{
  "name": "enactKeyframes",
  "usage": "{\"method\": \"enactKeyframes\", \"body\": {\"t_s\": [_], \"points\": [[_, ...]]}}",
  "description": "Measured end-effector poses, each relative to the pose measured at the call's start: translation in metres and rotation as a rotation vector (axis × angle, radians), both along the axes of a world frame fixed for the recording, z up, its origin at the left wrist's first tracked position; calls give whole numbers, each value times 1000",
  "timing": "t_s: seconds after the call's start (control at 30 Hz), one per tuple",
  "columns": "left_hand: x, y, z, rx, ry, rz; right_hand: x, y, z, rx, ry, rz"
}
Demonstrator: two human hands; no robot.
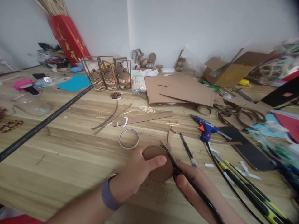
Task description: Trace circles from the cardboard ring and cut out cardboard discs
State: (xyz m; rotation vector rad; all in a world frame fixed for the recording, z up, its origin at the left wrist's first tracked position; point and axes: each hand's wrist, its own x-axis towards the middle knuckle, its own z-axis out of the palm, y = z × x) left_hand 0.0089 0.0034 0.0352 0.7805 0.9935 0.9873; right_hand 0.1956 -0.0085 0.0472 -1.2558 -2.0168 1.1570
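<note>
My left hand [137, 169] grips a round brown cardboard disc [158, 172], its thumb flat on the face. In my right hand [198, 186] is a pair of black-handled scissors [174, 161], with the blades at the disc's upper right edge. A thin curled cardboard offcut [170, 140] juts up beside the blade tips. Just beyond my left hand lies a white-edged ring [129, 139], probably a tape roll. A pen [188, 150] rests to the right of the scissors.
A blue glue gun [205, 126] with its black cord, a yellow-black cutter [249, 189] and a dark phone [247, 149] lie right. Cardboard sheets [187, 91], small lidded baskets [108, 79] and a cardboard box [231, 70] stand behind. A glass jar [32, 104] lies left.
</note>
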Motion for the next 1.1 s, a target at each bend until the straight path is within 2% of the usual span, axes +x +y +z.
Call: {"method": "enactKeyframes", "body": {"t_s": [0.43,0.63,0.7,0.8,0.87,0.93,1.0,1.1], "points": [[-1,1,1,0,19,-3,5,1,-5,36,-59,7],[0,1,-2,-36,-5,16,7,3,-9,-61,-66,5],[0,3,-2,-56,-74,53,7,4,-11,-137,-50,11],[-1,8,0,-92,-151,219,6,3,-8,-214,-11,22],[-3,12,2,-108,-154,347,5,1,-4,-224,27,-13],[-3,14,2,-121,-134,403,5,-1,0,-187,61,-97],[-2,13,0,-133,-108,367,6,-2,1,-124,70,-207],[3,8,-6,-110,-65,223,4,1,1,-57,41,-361]]}}
